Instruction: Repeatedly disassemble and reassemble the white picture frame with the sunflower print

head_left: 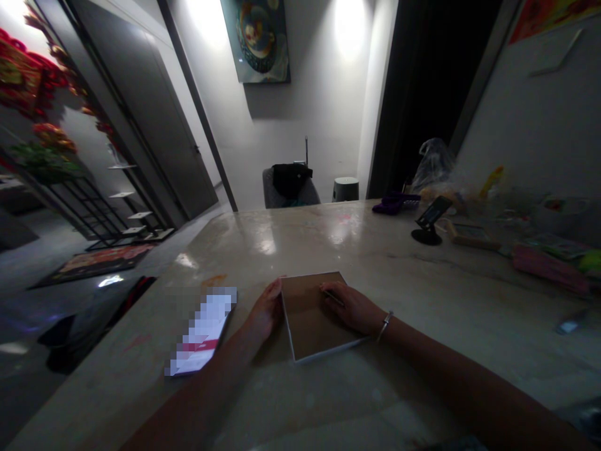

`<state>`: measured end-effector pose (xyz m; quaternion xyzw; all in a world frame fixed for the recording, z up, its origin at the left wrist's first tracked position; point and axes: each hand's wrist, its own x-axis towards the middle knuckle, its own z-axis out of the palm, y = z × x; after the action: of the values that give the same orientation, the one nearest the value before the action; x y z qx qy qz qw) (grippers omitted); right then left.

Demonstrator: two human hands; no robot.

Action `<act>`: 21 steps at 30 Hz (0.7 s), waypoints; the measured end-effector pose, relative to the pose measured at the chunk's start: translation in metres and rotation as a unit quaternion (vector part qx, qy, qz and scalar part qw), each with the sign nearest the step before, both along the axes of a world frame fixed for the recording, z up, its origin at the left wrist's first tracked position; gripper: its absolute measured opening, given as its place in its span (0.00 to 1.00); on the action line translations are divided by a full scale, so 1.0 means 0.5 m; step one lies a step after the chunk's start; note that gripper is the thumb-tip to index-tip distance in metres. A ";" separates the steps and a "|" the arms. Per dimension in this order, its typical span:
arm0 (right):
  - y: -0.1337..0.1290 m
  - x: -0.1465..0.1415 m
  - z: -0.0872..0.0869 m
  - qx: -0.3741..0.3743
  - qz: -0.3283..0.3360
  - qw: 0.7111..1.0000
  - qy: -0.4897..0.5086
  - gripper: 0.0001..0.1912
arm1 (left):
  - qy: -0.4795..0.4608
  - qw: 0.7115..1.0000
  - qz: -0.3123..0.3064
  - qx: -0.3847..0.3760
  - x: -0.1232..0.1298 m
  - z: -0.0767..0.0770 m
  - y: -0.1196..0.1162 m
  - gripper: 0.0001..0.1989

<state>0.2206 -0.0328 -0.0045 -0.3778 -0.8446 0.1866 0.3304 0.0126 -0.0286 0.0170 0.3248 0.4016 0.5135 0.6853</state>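
A long, polished stone-look counter (263,250) fills the middle of the scene and runs toward a pale far wall, where a framed painting (256,41) hangs above a chair (286,194) with dark cloth draped over its back. To the far left stand a grey door (150,125) and a black metal shelf (89,207) hung with red and green decorations, with a patterned floor mat (94,263) below them. The far right of the counter holds a clear plastic bag (436,166), a purple object (394,202), a black phone stand (429,219), a wooden frame (472,236) and a pink packet (549,269).

Near the person, a flat rectangular item (201,332) lies left of the 2 hands. Its surface is pixelated, so no writing can be read apart from a red band across it. A brown square board (310,316) with a white edge sits on the counter between the hands, slightly rotated.

Both forearms reach in from the near side. The left hand (265,310) is open, resting against the board's left edge. The right hand (352,307), wearing a silver bangle (384,326), lies on the board, its fingers closed around a thin pen (333,297), which touches the brown surface.
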 end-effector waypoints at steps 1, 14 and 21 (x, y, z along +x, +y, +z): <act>0.000 -0.001 0.000 0.003 -0.007 1.000 0.001 0.16 | -0.002 1.000 -0.013 0.000 0.000 0.000 -0.001 0.17; 0.036 0.022 -0.016 0.018 -0.118 0.993 0.007 0.15 | 0.019 0.978 -0.205 -0.041 -0.013 -0.022 -0.016 0.17; 0.031 0.023 -0.001 -0.001 -0.091 0.996 0.003 0.17 | 0.010 0.965 -0.263 0.001 -0.018 -0.017 -0.017 0.26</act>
<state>0.2319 -0.0174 -0.0052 -0.4526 -0.8057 0.1577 0.3482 0.0034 -0.0369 0.0083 0.4244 0.3086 0.3125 0.7918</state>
